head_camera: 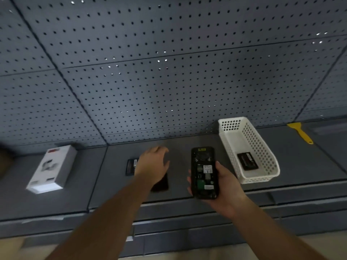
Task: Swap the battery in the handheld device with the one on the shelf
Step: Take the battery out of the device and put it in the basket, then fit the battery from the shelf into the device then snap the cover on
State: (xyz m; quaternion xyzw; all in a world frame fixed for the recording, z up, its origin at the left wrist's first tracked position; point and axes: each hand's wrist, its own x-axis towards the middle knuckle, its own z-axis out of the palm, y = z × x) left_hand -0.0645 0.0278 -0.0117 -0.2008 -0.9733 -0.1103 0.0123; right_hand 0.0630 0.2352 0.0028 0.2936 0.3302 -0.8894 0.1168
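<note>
My right hand (pixel 223 188) holds the black handheld device (pixel 204 172) back side up, with its battery bay uncovered and the circuit board showing. My left hand (pixel 153 164) hovers open, palm down, over the grey shelf (pixel 105 184). A black battery (pixel 131 167) lies flat on the shelf, its right end hidden under my left hand. A dark flat piece (pixel 161 183), perhaps the back cover, lies under my left wrist. Another black battery (pixel 247 161) rests inside the white basket (pixel 262 154).
A white product box (pixel 51 168) lies at the left of the shelf. A yellow scraper (pixel 300 132) sits at the far right. A grey pegboard (pixel 169 72) rises behind the shelf. A brown object (pixel 5 160) is at the left edge.
</note>
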